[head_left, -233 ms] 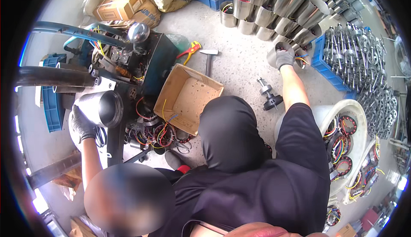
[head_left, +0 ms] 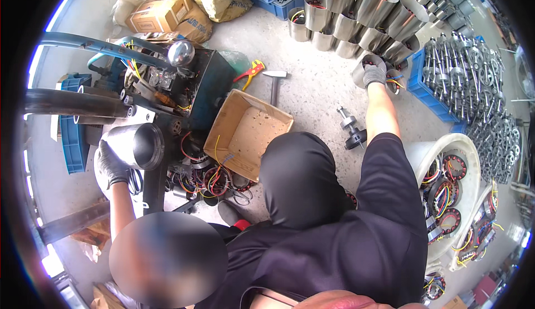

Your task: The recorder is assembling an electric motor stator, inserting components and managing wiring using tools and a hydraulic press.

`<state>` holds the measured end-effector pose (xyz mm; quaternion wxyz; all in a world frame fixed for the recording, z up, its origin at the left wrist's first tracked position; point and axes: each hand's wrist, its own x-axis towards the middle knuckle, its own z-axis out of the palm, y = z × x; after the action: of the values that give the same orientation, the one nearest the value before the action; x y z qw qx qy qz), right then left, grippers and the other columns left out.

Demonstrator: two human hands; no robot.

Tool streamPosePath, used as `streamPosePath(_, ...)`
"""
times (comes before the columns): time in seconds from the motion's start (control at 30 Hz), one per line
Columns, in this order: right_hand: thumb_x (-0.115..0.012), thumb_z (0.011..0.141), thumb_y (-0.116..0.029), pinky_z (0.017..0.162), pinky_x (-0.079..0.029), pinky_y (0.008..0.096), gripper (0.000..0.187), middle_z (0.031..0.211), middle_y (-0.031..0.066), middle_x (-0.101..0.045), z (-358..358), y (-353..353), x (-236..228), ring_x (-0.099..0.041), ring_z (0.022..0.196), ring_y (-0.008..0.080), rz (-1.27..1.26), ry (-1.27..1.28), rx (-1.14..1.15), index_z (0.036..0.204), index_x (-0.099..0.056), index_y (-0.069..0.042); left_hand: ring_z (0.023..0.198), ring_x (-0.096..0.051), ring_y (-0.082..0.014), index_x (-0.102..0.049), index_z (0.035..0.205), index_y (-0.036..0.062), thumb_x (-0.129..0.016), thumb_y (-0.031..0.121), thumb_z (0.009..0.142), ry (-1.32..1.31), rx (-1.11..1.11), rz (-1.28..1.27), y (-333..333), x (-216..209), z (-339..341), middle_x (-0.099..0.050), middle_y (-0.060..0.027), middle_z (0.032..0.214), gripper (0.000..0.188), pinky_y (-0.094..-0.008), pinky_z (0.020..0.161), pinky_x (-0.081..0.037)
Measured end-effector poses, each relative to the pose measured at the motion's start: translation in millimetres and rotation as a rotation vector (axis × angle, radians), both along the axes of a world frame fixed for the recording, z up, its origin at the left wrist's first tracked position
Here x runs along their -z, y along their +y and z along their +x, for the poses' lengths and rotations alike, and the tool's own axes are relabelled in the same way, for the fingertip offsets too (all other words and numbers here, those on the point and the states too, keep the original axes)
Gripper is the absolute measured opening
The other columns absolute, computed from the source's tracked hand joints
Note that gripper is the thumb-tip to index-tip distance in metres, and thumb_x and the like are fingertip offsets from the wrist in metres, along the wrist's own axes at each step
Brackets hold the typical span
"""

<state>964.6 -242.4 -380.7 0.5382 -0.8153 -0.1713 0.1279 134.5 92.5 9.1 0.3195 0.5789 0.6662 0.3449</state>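
My left hand (head_left: 111, 167), in a grey glove, is closed against the side of a shiny steel cylinder (head_left: 127, 146). That cylinder lies on its side on a dark metal machine frame (head_left: 154, 189), its mouth turned right. Far to the right, my right hand (head_left: 375, 76), also gloved, grips the rim of an upright steel cylinder (head_left: 359, 76) at the near end of a stack. Its fingertips are partly hidden inside the mouth. On the floor nearer to me lies a rotor shaft with a black end flange (head_left: 352, 130).
A cardboard box (head_left: 251, 136) stands centre-left, beside a hammer (head_left: 275, 88) and red-yellow pliers (head_left: 253, 73). Several steel cylinders (head_left: 370, 5) are stacked behind. A blue crate (head_left: 434, 94) of shafts and a white tub (head_left: 471, 192) of wound stators stand right. A ball-ended lever (head_left: 181, 53) juts over the machine.
The whole view has shifted slightly. Both hands keep their places on the two cylinders.
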Motion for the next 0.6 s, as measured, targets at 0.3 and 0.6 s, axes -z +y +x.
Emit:
streamPosePath(0.3, -0.060, 0.091, -0.040, 0.114, -0.040, 0.0384, 0.057, 0.142, 0.0171, -0.061, -173, 129, -146, -0.056, 0.134, 0.0316, -0.865, -0.426, -0.366, 0.141, -0.060, -0.010, 0.104, -0.066, -0.0375, -0.058, 0.131, 0.0040, -0.048, 0.004, 0.098, 0.457, 0.116, 0.531, 92, 73, -145, -0.067, -0.0232, 0.114, 0.034, -0.0464, 0.095, -0.052)
streamPosePath(0.6, -0.069, 0.097, -0.038, 0.106, -0.047, 0.0342, 0.058, 0.131, 0.0161, -0.067, -482, 192, -337, -0.061, 0.124, 0.0234, -0.091, 0.210, -1.462, 0.137, -0.061, 0.003, 0.120, -0.062, -0.0377, -0.058, 0.134, -0.0038, -0.073, 0.030, 0.090, -0.030, -0.336, 0.590, -2, 40, -59, -0.066, -0.0263, 0.125, 0.057, -0.0414, 0.106, -0.047)
